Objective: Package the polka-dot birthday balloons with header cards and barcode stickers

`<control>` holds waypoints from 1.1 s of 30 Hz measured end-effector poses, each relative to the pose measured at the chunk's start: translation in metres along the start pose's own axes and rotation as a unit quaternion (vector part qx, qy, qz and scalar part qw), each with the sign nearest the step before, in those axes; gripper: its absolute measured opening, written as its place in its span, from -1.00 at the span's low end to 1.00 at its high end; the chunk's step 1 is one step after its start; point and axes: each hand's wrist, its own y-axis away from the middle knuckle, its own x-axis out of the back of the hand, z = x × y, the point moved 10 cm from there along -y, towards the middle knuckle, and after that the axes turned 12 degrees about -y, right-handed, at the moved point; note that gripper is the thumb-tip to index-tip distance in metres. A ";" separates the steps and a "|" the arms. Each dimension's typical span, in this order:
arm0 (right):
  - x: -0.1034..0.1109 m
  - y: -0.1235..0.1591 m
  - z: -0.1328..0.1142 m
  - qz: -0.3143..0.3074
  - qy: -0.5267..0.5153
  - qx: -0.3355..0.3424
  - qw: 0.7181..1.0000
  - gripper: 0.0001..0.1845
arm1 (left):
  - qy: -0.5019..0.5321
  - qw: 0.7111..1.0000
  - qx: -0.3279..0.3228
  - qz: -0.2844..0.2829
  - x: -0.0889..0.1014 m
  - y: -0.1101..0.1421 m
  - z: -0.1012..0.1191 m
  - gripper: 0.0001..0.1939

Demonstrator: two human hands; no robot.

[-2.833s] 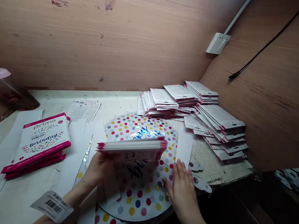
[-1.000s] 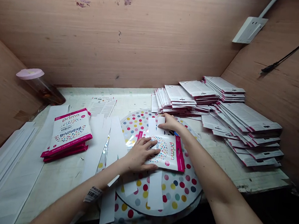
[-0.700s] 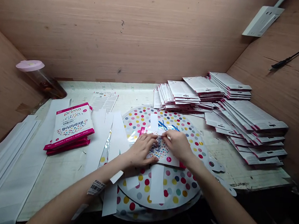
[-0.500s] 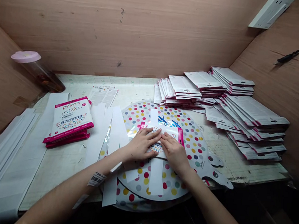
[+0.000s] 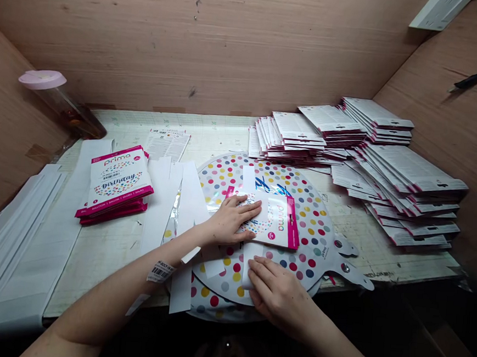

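Note:
A round, flat foil balloon (image 5: 305, 250) with coloured dots lies in front of me, over another dotted one. On it rests a white and pink printed balloon packet (image 5: 278, 225), with a white paper strip (image 5: 251, 251) running beneath it. My left hand (image 5: 233, 222) lies flat on the packet's left part, fingers stretched out. Just below the packet, my right hand (image 5: 273, 286) grips the lower end of the strip, which is lifted and bent upward; its thumb is mostly hidden. Barcode stickers (image 5: 160, 272) cling to my left forearm.
Stacked packets (image 5: 412, 170) fill the back right. A smaller packet pile (image 5: 118, 183) stands at left, near loose paper strips (image 5: 189, 196). Long white paper sheets (image 5: 23, 238) cover the left edge. A tumbler with a pink lid (image 5: 43, 79) leans in the back left corner.
My right hand has left the packet and moved down toward me, taking hold of the strip's lower end and raising it. My left hand stays on the packet.

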 end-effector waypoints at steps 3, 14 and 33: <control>0.005 -0.005 -0.010 0.009 0.052 0.039 0.998 -0.68 | 0.005 1.000 -0.002 0.001 0.000 0.000 0.000 -0.29; 0.033 -0.028 0.035 0.088 0.042 -0.022 0.995 -0.53 | -0.006 1.000 -0.011 0.009 -0.003 0.000 -0.001 -0.31; 0.014 -0.035 0.172 0.149 -0.204 -0.333 0.908 -0.90 | 0.074 0.996 0.053 0.000 0.007 -0.001 -0.008 -0.24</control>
